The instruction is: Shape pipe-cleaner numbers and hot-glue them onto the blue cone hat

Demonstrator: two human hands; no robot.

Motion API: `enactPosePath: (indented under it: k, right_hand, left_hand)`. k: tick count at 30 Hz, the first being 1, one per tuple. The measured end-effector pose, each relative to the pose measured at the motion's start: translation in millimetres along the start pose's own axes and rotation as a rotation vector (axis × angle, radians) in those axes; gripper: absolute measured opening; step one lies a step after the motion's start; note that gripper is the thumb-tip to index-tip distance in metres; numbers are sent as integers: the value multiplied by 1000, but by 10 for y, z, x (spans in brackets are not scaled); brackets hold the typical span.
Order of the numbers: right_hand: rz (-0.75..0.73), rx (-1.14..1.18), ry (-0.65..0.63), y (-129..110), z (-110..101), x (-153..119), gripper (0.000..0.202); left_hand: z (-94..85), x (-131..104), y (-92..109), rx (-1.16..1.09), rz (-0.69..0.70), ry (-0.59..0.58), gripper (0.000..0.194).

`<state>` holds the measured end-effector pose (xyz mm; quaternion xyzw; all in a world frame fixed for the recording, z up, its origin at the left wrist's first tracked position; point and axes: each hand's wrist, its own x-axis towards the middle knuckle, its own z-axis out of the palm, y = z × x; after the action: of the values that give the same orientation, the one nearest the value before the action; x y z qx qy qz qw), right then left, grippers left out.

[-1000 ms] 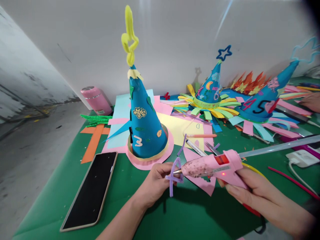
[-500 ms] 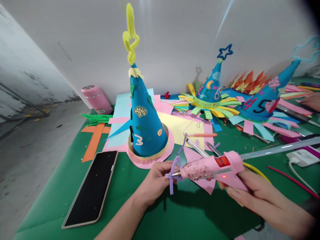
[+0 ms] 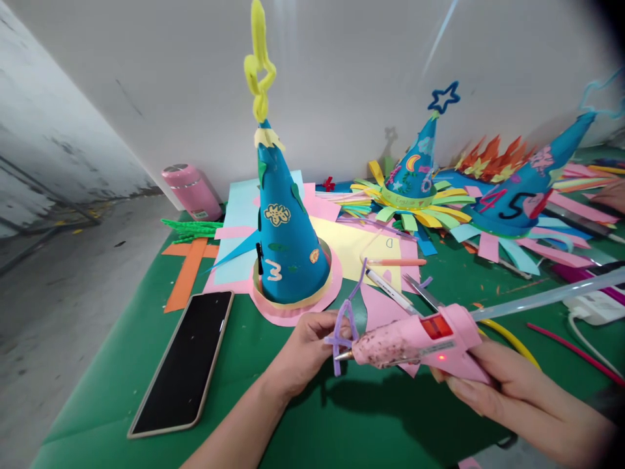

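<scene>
Your left hand (image 3: 305, 352) is pinching the purple pipe-cleaner shape (image 3: 336, 341), long axis running near–far | your right hand (image 3: 512, 394) is gripping the glue gun (image 3: 390, 343), its nozzle pointing left across the shape's near end.

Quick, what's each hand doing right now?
Left hand: closed, holding a purple pipe cleaner shape.
Right hand: closed, holding a pink glue gun.

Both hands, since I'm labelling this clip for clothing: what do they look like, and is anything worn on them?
The left hand and right hand are ungloved, with no ring or watch showing. The left forearm has no sleeve in view. Some fingers are hidden.
</scene>
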<state>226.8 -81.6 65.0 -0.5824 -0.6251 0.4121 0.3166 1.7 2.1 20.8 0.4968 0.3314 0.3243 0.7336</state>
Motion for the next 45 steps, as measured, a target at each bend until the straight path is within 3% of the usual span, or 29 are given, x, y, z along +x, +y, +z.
enactPosePath:
  k: [6, 12, 17, 24, 33, 39, 45]
  right_hand:
    - [21, 10, 2, 24, -13, -2, 24]
    - [15, -31, -146, 103, -58, 43, 23]
    - [10, 6, -61, 81, -44, 18, 26]
    - [-82, -88, -155, 171, -105, -26, 29]
    - [-25, -56, -102, 125, -72, -46, 26]
    - [82, 52, 29, 70, 10, -83, 28]
    - [8, -21, -94, 55, -69, -3, 24]
  left_hand:
    - [-10, -2, -22, -10, 35, -10, 20]
    - [-20, 2, -37, 65, 53, -30, 16]
    - [0, 11, -16, 14, 50, -26, 20]
    - [-17, 20, -26, 4, 25, -31, 20]
    - [-43, 26, -48, 22, 33, -24, 13]
    - [-35, 29, -46, 26, 34, -21, 11]
    - [-20, 10, -50, 7, 44, -22, 12]
